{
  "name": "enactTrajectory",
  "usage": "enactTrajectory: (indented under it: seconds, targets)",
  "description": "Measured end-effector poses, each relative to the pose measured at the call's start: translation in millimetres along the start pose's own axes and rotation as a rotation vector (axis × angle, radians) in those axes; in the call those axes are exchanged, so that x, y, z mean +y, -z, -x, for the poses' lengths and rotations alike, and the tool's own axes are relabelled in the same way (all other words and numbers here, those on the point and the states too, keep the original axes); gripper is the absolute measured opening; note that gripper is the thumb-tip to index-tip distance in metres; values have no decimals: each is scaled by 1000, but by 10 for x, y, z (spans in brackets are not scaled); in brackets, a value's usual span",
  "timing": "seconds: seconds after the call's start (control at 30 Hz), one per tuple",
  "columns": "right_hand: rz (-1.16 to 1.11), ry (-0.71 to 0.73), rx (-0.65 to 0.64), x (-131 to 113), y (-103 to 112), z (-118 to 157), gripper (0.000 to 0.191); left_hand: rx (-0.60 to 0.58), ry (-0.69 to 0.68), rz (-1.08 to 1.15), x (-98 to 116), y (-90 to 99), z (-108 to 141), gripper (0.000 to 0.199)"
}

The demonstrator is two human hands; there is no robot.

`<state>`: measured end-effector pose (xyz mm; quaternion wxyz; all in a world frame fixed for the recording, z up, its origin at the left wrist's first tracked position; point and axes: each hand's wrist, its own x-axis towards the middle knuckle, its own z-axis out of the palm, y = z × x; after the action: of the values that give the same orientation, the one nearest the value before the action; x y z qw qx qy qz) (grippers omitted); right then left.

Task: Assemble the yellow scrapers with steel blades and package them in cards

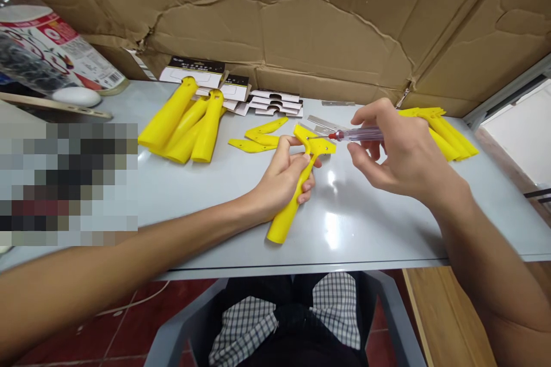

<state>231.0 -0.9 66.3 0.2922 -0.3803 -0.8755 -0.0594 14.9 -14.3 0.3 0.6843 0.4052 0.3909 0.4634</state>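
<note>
My left hand grips the handle of a yellow plastic scraper, whose wide head sticks out above my fingers. My right hand pinches a small screwdriver with a clear handle and a red collar. Its thin metal shaft reaches left to the scraper's head, and its tip seems to touch a hole there. Just left of the scraper lie several flat yellow plastic pieces. A few thin metal blades lie just behind the scraper head.
Yellow scraper handles lie heaped at left and right on the pale grey glossy table. Black-and-white cards are stacked behind. Torn cardboard walls the back. A plastic bag sits back left; a blurred patch hides the left area.
</note>
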Motion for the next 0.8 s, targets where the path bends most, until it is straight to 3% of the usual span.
enactTrajectory:
  seconds: [0.3, 0.5, 0.67, 0.8]
  targets:
    - [30, -1, -18, 10, 9, 4, 6, 7, 5, -5, -18, 14, -11, 25]
    - [-28, -19, -76, 15, 49, 5, 21, 1, 6, -26, -3, 9, -9, 21]
    - [-7, 21, -17, 31, 17, 1, 10, 11, 12, -24, 1, 1, -9, 23]
    - [54, 26, 19, 44, -24, 7, 12, 9, 11, -29, -2, 5, -11, 23]
